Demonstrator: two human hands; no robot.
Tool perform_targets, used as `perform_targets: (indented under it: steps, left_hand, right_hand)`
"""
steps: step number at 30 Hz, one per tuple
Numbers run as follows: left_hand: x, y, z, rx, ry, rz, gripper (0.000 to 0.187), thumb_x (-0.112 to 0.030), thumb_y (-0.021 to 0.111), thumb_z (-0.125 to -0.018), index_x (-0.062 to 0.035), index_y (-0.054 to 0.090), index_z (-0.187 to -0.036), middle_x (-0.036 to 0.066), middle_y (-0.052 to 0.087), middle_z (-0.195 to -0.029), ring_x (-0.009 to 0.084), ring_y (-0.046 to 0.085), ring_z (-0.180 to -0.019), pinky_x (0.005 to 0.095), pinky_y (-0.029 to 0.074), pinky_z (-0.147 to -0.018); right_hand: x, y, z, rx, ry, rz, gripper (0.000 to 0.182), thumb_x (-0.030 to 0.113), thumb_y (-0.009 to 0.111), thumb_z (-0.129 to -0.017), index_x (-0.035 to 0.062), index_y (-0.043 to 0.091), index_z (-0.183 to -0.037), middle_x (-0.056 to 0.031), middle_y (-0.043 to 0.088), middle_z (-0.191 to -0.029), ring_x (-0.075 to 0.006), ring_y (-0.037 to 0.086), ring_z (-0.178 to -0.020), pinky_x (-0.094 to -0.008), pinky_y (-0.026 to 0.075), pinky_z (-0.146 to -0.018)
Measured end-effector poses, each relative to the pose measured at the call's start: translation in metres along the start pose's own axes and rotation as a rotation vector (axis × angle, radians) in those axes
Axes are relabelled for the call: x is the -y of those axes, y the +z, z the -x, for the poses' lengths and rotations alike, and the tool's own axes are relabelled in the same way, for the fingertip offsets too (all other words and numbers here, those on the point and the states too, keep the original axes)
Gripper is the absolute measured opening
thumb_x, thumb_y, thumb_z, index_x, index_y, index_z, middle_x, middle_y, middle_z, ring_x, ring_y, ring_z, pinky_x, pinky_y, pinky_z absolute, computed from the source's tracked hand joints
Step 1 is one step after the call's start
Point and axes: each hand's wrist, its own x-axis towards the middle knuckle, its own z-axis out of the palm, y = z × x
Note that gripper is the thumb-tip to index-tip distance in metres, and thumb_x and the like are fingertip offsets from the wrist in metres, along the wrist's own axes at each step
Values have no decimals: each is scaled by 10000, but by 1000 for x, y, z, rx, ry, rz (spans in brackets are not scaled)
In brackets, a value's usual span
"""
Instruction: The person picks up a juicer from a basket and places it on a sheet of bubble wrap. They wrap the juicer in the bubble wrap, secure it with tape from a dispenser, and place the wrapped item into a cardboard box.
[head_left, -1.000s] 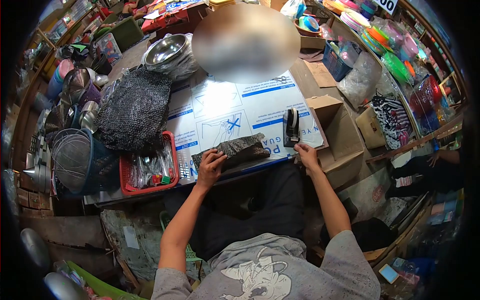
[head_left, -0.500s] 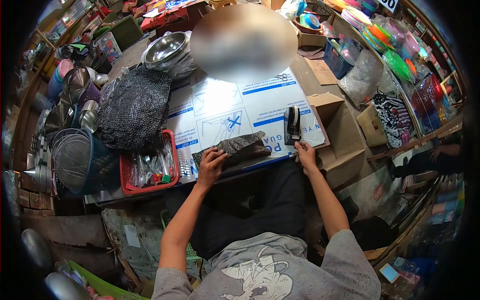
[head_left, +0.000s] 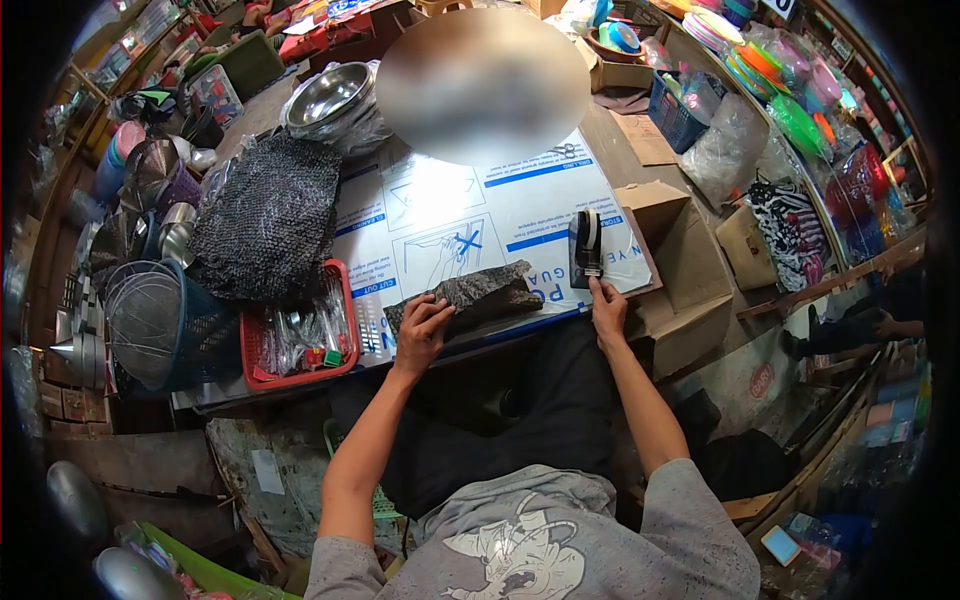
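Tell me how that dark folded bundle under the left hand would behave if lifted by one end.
The dark bundle looks like soft mesh, so it would probably sag and unfold. It seems light; the left hand alone rests on it. Its rough texture likely resists sliding on the white board.

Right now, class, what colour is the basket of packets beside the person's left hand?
Red basket, seen in the head view, beside the left hand.
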Motion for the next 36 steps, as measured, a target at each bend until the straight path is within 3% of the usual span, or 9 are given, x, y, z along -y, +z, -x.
perform_targets:
  steps: [8, 12, 16, 19, 23, 27, 31, 33, 36]
  left_hand:
    - [-2, 0, -1, 6, -12, -13, 324, 38, 821, -878, -83, 837, -1178, 64, 778, -1145, 315, 664, -1241, 440, 554, -1089]
    - [-1, 0, 2, -10, -15, -24, 313, 29, 820, -883, -86, 838, -1174, 71, 777, -1159, 321, 658, -1257, 436, 559, -1083]
    - [2, 1, 2, -5, -20, -19, 306, 23, 815, -889, -87, 836, -1174, 75, 777, -1177, 325, 656, -1261, 438, 557, -1090]
    - [2, 0, 3, -13, 3, -28, 309, 23, 813, -886, -88, 834, -1173, 76, 775, -1180, 328, 653, -1268, 441, 554, -1096]
    - [-3, 1, 5, -39, 0, -43, 353, 41, 817, -860, -128, 836, -1169, 56, 764, -1195, 326, 658, -1265, 460, 557, -1103]
    - [1, 2, 11, -48, 19, -54, 395, 53, 799, -826, -125, 830, -1177, 50, 750, -1233, 323, 650, -1287, 461, 551, -1117]
    - [4, 2, 14, -40, 34, -29, 403, 66, 782, -805, -117, 832, -1160, 49, 744, -1233, 324, 650, -1286, 455, 553, -1117]
    - [4, 2, 15, -46, 45, -35, 404, 68, 781, -805, -103, 821, -1169, 53, 742, -1222, 324, 646, -1293, 456, 556, -1116]
    - [0, 2, 17, -67, 57, -57, 416, 70, 778, -801, -91, 808, -1184, 55, 741, -1233, 322, 641, -1303, 454, 559, -1116]
  right_hand:
    - [-28, 1, -4, -33, -37, 156, 417, 369, 788, -1020, -27, 805, -1150, -102, 796, -960, -168, 699, -886, -344, 552, -844]
    - [-6, 23, 23, 38, -56, 157, 342, 300, 781, -1042, -13, 795, -1178, -59, 770, -947, -124, 657, -884, -308, 527, -828]
    - [18, 60, 69, 280, -213, 51, 295, 283, 807, -1006, 60, 817, -1200, -123, 759, -1187, -214, 714, -1044, -345, 570, -890]
    - [46, 91, 100, 389, -350, 23, 255, 232, 794, -1014, 74, 816, -1213, -114, 712, -1163, -209, 704, -1053, -332, 577, -877]
    - [77, 125, 125, 640, -85, -91, 349, 237, 730, -1091, -38, 735, -1307, -43, 773, -1052, -105, 695, -985, -249, 530, -852]
    - [79, 153, 130, 618, 83, -75, 363, 310, 746, -1064, -15, 790, -1222, -75, 802, -1037, -129, 720, -959, -297, 557, -860]
    - [77, 169, 128, 622, 118, 31, 361, 325, 740, -1065, -15, 810, -1165, -72, 803, -1000, -129, 718, -941, -303, 557, -849]
    - [77, 174, 128, 594, 74, 59, 358, 323, 733, -1072, -13, 811, -1166, -23, 760, -956, -112, 657, -849, -294, 525, -756]
    - [81, 179, 126, 530, 87, 198, 376, 351, 758, -1028, -7, 834, -1112, -60, 795, -946, -141, 705, -874, -314, 551, -798]
